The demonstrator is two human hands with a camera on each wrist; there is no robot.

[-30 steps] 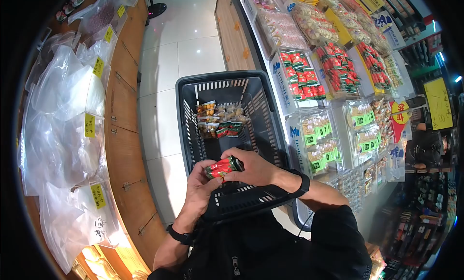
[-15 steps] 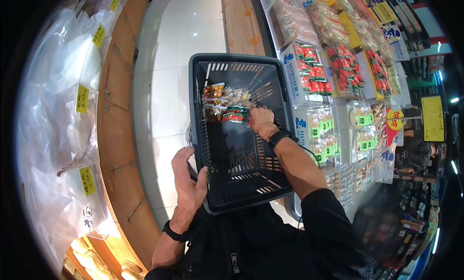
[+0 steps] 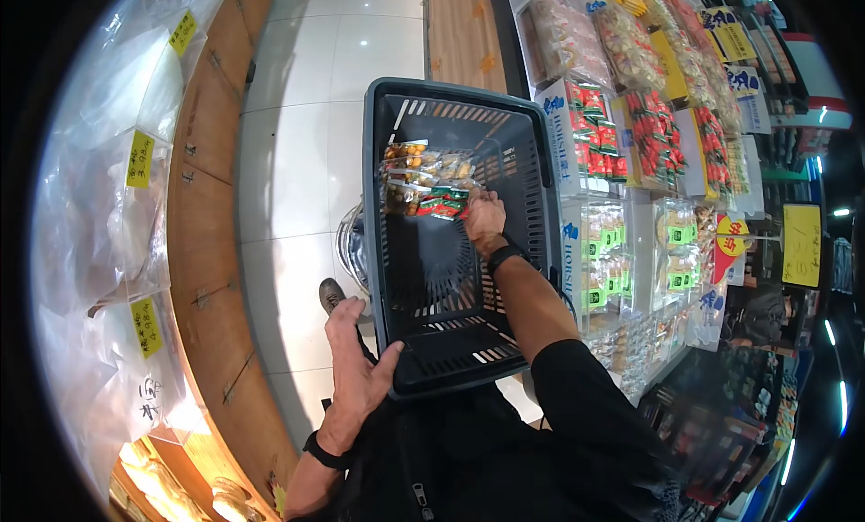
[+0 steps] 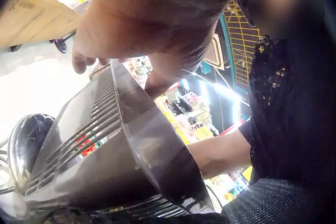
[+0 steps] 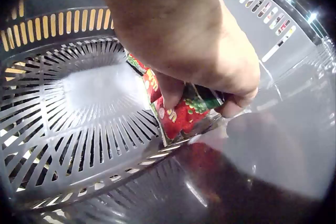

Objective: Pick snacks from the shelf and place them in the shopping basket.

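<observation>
Inside the dark grey shopping basket (image 3: 459, 378), my right hand (image 3: 487, 220) reaches down to the row of snacks. It pinches a small red and green snack packet (image 5: 186, 119) between thumb and fingers, low against the basket's side. Beside it lie more red and green packets (image 3: 441, 204) and clear bags of yellowish snacks (image 3: 405, 166). My left hand (image 3: 356, 364) is at the basket's near left corner, thumb on the rim and fingers spread outside it. In the left wrist view, this hand (image 4: 152, 19) straddles the rim from above, its fingers relaxed.
Right of the basket, a sloping display holds clear bins of red packets (image 3: 653, 139) and green-labelled bags (image 3: 604, 251). A wooden cabinet (image 3: 203, 251) with plastic-covered bins lines the left. Pale floor tiles (image 3: 288, 170) run between, with a shoe (image 3: 331, 294) near the basket.
Both hands held red and green packets over the basket's near end. Then my right hand carried them to the row inside, while my left moved to the left rim. The view has shifted.
</observation>
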